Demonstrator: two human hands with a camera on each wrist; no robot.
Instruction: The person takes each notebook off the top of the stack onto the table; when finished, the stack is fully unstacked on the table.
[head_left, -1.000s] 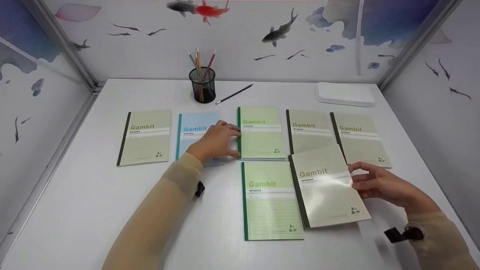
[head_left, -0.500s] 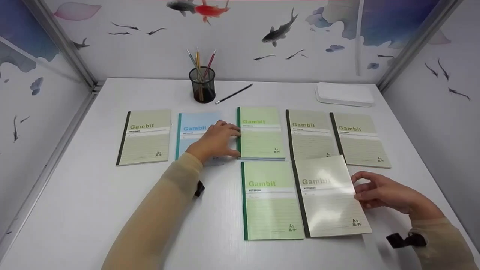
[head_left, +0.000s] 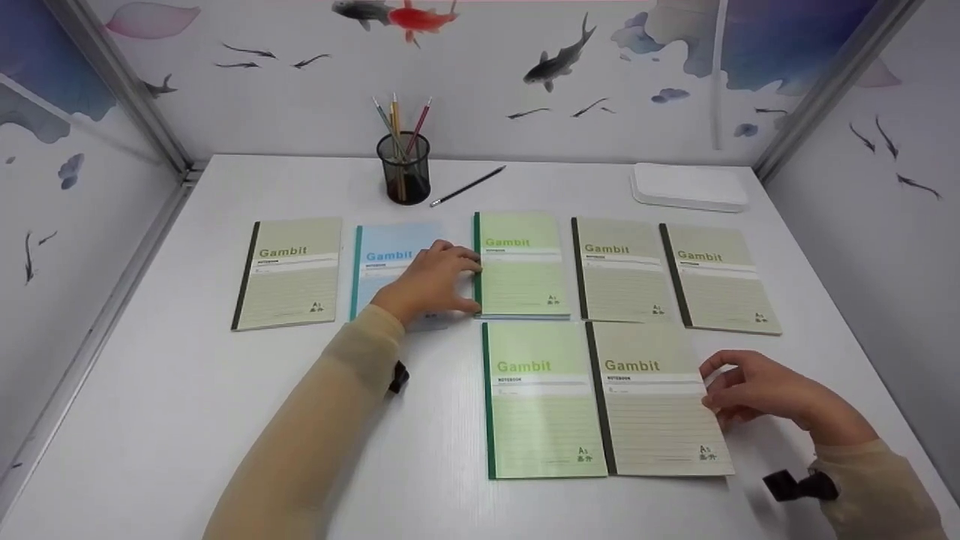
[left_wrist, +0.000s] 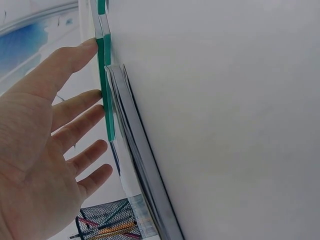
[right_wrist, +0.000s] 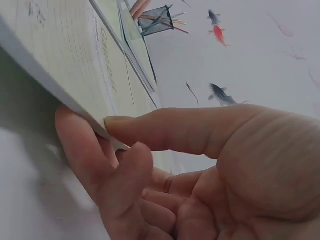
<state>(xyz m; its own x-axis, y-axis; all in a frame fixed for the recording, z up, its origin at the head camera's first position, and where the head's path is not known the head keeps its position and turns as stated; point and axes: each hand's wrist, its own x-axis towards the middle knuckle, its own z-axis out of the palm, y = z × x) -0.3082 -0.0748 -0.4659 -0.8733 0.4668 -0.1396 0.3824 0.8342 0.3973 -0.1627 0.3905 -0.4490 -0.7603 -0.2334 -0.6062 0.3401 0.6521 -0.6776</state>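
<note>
On the table's near side, my right hand (head_left: 780, 394) holds the right edge of a beige Gambit notebook (head_left: 660, 427). In the right wrist view the thumb (right_wrist: 155, 130) lies on the cover's edge and fingers are underneath. This notebook lies beside a green notebook (head_left: 547, 439), its dark spine along the green one's right edge. My left hand (head_left: 431, 281) reaches over a blue notebook (head_left: 382, 247), partly hiding it. Its fingertips touch the green spine of another green notebook (head_left: 525, 285), which lies on top of something with a bluish edge.
Two beige notebooks (head_left: 619, 285) (head_left: 720, 292) lie at the back right, and one beige notebook (head_left: 289, 285) at the far left. Behind stand a black mesh pencil cup (head_left: 405, 176), a loose pencil (head_left: 469, 186) and a flat white box (head_left: 690, 187).
My right hand has drawn the beige notebook toward the front edge, straightened it and lowered it beside the near green one. The left hand has stayed in place.
</note>
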